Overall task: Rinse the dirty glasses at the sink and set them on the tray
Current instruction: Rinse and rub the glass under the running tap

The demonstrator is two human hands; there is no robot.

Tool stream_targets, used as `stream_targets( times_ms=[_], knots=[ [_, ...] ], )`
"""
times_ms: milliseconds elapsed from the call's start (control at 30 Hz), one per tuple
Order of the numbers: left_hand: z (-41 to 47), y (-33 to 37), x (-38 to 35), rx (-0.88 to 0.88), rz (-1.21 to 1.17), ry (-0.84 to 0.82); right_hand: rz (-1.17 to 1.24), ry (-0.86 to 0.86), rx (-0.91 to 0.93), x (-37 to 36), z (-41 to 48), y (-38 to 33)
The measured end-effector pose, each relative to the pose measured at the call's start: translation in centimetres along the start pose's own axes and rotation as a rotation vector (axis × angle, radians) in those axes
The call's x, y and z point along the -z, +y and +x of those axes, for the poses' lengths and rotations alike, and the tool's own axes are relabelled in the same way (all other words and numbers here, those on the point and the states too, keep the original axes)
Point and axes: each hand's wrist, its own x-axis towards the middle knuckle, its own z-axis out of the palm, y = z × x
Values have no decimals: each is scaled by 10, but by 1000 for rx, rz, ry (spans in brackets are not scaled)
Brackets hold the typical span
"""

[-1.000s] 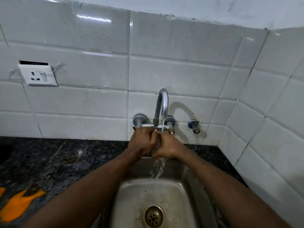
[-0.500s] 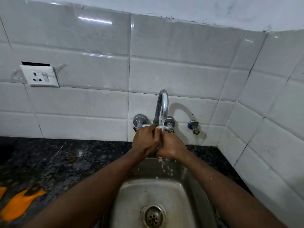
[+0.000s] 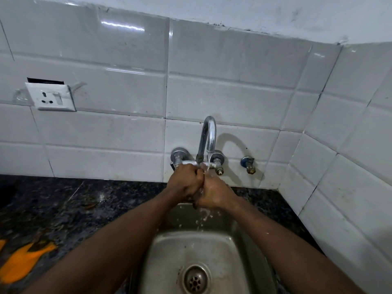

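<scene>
Fingers: the left hand (image 3: 184, 181) is curled into a fist and the right hand (image 3: 214, 195) is curled against it. Both are pressed together under the water. I cannot tell if they hold anything between them.
Glass: no glass shows. If one is there, the hands hide it, so I cannot tell which way it lies or which hand is nearer to it.
Water: a thin stream (image 3: 208, 162) falls from the tap (image 3: 209, 134) onto the spot where the hands meet, then drips into the sink (image 3: 169, 247) right below.
Tray: not in the picture. The dark bench (image 3: 63, 204) lies to the left of the sink.
Next move, my guess: it hangs on what is inside the hands.
Change: the hands sit a bit higher and closer to the tap than a second ago, and the splash under them is smaller.
</scene>
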Motion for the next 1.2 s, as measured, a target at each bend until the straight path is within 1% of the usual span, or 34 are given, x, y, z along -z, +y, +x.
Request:
stream_targets(
  times_ms=[33, 67, 133, 167, 200, 233, 267, 300, 333, 367, 400, 467, 500, 533, 600, 633, 667, 733, 800, 867, 933, 1000, 1067, 1133, 1200],
  knots=[
    [1, 4, 2, 50, 6, -2, -69, 63, 24, -3, -1, -2],
    [0, 8, 4, 100, -53, 23, -36, 106, 60, -6, -2, -1],
    [-3, 10, 6, 239, -312, 143, 209, 161, 116, -6, -3, 3],
    [-5, 10, 7, 349, -454, 183, 351, 190, 109, -5, -4, 5],
    [-6, 9, 5, 472, -583, 167, 465, 231, 80, -5, -4, 6],
    [-9, 8, 3, 598, -717, 87, 521, 294, 38, -5, -3, 5],
    [-13, 7, 0, 716, -858, -27, 541, 372, -1, -4, -1, 2],
    [-20, 11, -3, 817, -996, -146, 565, 457, -43, -6, 1, 0],
    [-25, 15, -6, 882, -1128, -238, 608, 547, -84, -5, 2, -3],
    [-28, 16, -11, 892, -1221, -286, 672, 633, -127, -5, 4, -6],
    [-29, 20, -15, 877, -1295, -288, 736, 705, -173, -5, 6, -8],
    [-28, 30, -20, 861, -1379, -167, 844, 793, -268, -6, 9, -10],
    [-26, 34, -25, 837, -1339, -55, 890, 798, -317, -7, 10, -12],
    [-23, 34, -28, 786, -1234, 77, 932, 773, -362, -7, 11, -13],
    [-22, 32, -22, 635, -838, 322, 1022, 656, -394, -7, 13, -11],
    [-23, 31, -17, 539, -710, 396, 1029, 587, -378, -6, 13, -8],
    [-26, 30, -12, 439, -644, 430, 981, 530, -336, -3, 11, -7],
    [-29, 25, -8, 313, -600, 450, 756, 448, -216, 5, 8, -7],
    [-29, 18, -6, 316, -587, 440, 581, 349, -111, 12, 7, -7],
    [-26, 12, -2, 362, -551, 401, 414, 199, -52, 20, 8, -3],
    [-25, 9, 4, 318, -468, 343, 224, 50, 19, 27, 9, 2],
    [-23, 6, 6, 299, -442, 312, 191, -51, 94, 37, 8, 1],
    [-21, 6, 7, 348, -470, 312, 201, -121, 135, 45, 8, -3],
    [-18, 5, 5, 357, -509, 278, 50, -211, 102, 47, 12, -5],
    [-21, 11, 7, 269, -497, 200, -93, -245, 97, 41, 15, -8]
  ],
)
